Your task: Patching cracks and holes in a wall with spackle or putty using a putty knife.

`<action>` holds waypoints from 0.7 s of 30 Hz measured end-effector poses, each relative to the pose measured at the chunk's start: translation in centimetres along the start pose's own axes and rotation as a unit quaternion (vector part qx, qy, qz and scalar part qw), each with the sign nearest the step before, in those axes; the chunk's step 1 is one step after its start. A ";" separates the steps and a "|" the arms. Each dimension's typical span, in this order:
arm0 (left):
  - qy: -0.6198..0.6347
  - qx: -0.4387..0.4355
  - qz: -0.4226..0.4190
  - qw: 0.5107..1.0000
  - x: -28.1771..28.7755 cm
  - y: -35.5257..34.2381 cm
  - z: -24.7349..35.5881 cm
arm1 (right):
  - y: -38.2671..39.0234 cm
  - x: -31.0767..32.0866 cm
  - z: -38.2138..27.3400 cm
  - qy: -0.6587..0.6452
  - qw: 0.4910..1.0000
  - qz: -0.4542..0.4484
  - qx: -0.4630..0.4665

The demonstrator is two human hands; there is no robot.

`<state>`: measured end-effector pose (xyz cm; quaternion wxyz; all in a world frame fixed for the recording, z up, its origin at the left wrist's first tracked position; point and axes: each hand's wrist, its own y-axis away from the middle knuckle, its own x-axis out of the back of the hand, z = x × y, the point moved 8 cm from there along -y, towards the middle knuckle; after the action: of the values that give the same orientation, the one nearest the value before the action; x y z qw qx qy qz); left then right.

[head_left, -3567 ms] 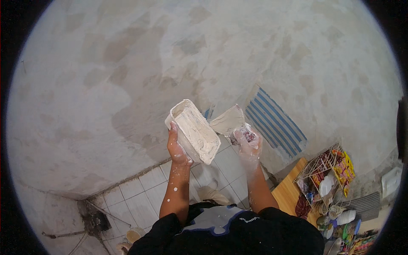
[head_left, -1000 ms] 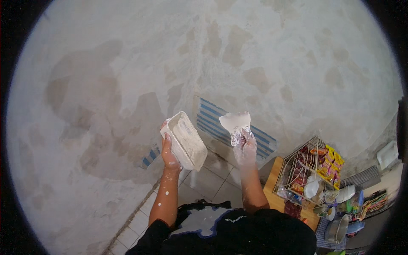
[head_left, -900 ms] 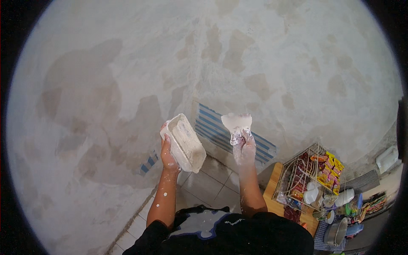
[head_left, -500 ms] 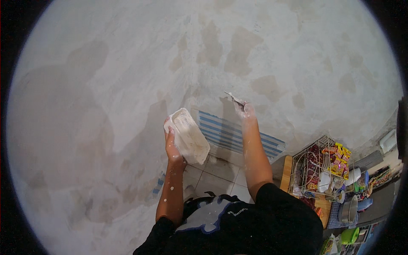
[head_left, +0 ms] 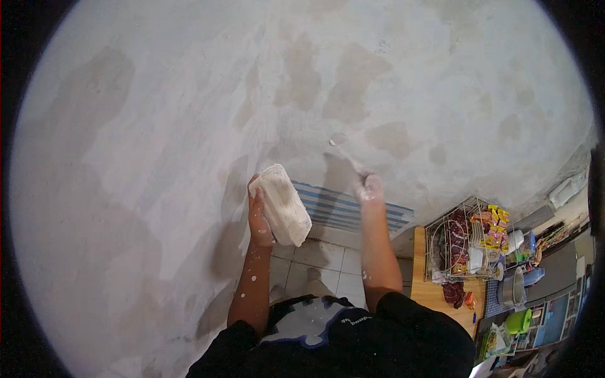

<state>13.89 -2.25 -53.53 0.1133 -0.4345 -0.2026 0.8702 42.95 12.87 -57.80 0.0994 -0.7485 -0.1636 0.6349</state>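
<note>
Hands, two, bare and smeared white: left hand (head_left: 258, 217) clasped round one long side of a white tub (head_left: 282, 211), thumb uppermost; right hand (head_left: 368, 187) clenched on the near end of a thin scraper (head_left: 350, 160), raised toward the wall, well apart from the left.

Wall (head_left: 441, 82): largest item, grey-white, filling most of the view. Coverage, by judgement, was well advanced but incomplete: broad stretches looked whitened, while brownish patches (head_left: 353, 79) showed through above the right hand. Some darkness at left was probably shadow.

Tiled floor (head_left: 315, 275): pale squares, visible between the forearms.

Wooden table (head_left: 418, 258): lower right, near the wall's foot; it probably hampered reach to the lower wall there.

Striped panel (head_left: 378, 213): blue and pale, low on the wall behind both hands; it appeared uncoated and was crossed by a shadow.

Wire rack (head_left: 465, 238): on the table, crowded with yellow packets (head_left: 496, 217) and other goods, seemingly exposed to drips.

Metal pot (head_left: 515, 286) and green container (head_left: 518, 321): beyond the table, clear of the hands.

Tub: tilted, crusted with pale paste; remaining quantity could not be told.

Scraper: nearly edge-on, blurred; contact with the wall could not be told.

Orange box (head_left: 471, 300): small, on the table.

White dab (head_left: 332, 143): smallest, at the scraper's far end; whether on blade or wall was unclear.
</note>
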 end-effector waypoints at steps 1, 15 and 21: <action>0.016 0.024 -0.005 1.000 -1.3 -0.8 -2.2 | 0.9 3.1 -2.8 -0.188 0.968 -0.108 -0.125; -0.081 0.017 0.047 0.995 3.0 -1.6 -0.1 | 1.2 -8.8 2.3 -0.058 0.958 0.191 0.205; -0.078 0.004 0.048 0.996 2.3 -2.0 0.5 | 2.7 -4.8 1.2 -0.040 0.991 0.006 0.131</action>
<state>12.12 0.29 -53.98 0.0571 -0.3739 -0.1868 0.9067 41.45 8.54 -54.55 0.1857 -0.7042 -0.0781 0.6808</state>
